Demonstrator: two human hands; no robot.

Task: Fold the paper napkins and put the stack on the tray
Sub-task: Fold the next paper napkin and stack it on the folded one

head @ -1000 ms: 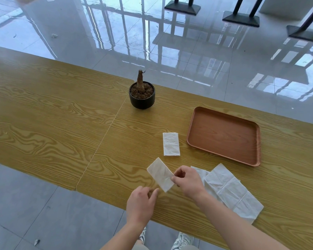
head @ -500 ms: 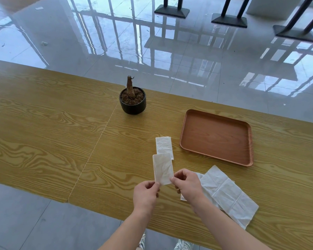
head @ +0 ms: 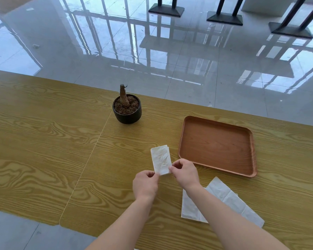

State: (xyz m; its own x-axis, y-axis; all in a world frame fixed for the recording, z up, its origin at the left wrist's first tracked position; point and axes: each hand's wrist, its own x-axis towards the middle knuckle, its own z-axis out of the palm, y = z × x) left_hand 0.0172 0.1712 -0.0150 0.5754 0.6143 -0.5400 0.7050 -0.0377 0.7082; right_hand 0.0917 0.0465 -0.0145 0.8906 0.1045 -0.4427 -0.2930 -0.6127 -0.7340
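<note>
A folded white napkin [head: 161,159] is held over the spot where an earlier folded napkin lies, whose edge peeks out at its top right. My left hand [head: 145,184] pinches its near left corner. My right hand [head: 184,172] pinches its near right corner. The brown wooden tray [head: 217,145] sits just to the right with nothing on it. Unfolded white napkins [head: 229,199] lie on the table under my right forearm.
A small black pot [head: 127,110] with a bare brown stump stands behind the folded napkin, near the table's far edge. The wooden table [head: 43,141] has a seam running from the pot to its near edge. Black stand bases are on the glossy floor beyond.
Both hands carried the folded napkin forward, away from me, turned it straight and brought it down over the earlier folded napkin beside the tray.
</note>
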